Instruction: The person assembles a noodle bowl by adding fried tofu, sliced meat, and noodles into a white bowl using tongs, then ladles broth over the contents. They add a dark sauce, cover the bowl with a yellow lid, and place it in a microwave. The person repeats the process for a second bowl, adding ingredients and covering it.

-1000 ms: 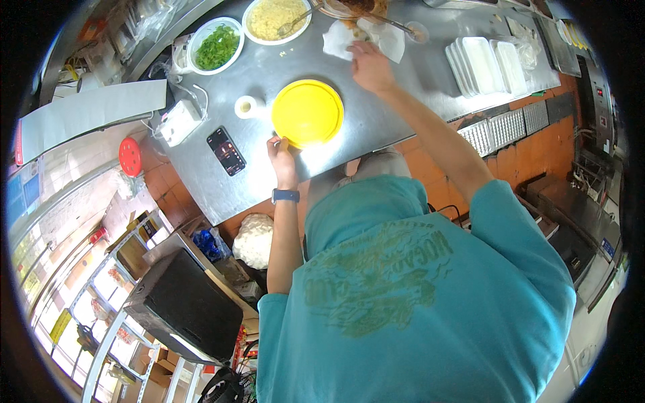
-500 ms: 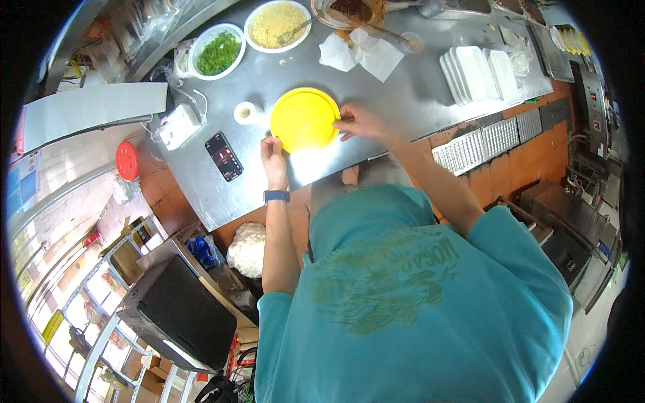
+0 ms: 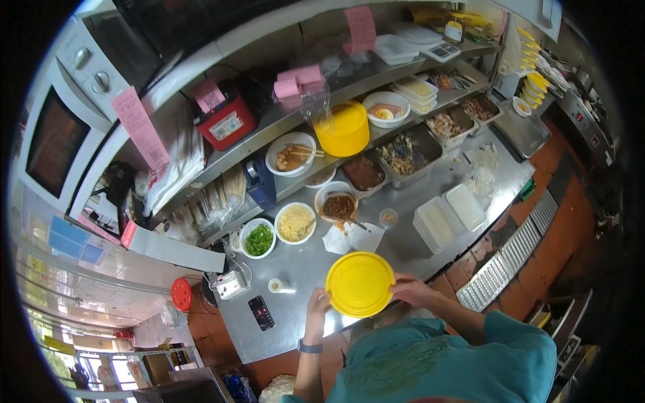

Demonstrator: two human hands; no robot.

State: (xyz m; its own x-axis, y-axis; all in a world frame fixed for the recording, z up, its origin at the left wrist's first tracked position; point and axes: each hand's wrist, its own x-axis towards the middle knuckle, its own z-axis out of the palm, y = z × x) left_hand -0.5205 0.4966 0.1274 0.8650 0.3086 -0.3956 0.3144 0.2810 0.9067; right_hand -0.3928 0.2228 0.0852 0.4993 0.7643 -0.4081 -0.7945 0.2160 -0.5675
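Note:
A round yellow lid (image 3: 360,284) is held between my hands above the front edge of the steel table. My left hand (image 3: 318,311), with a dark watch on its wrist, pinches the left rim. On the opposite rim my right hand (image 3: 410,290) grips with thumb and fingers. Whether a bowl is under the lid is hidden. Left of the lid stands a small white roll (image 3: 279,286), and beyond that lies a black phone (image 3: 261,313) with a lit screen. White paper napkins (image 3: 344,239) lie just behind the lid.
Bowls of chopped greens (image 3: 259,239), minced garlic (image 3: 294,224) and dark sauce (image 3: 338,206) line the back. Steel food pans (image 3: 411,161) stand farther right. White plastic containers (image 3: 437,225) sit at the right. Over the table runs a shelf with a yellow stack (image 3: 342,129).
The view has tilted up, so the shelf and food pans now show. Both hands keep hold of the yellow lid, which appears raised and farther right of the white roll.

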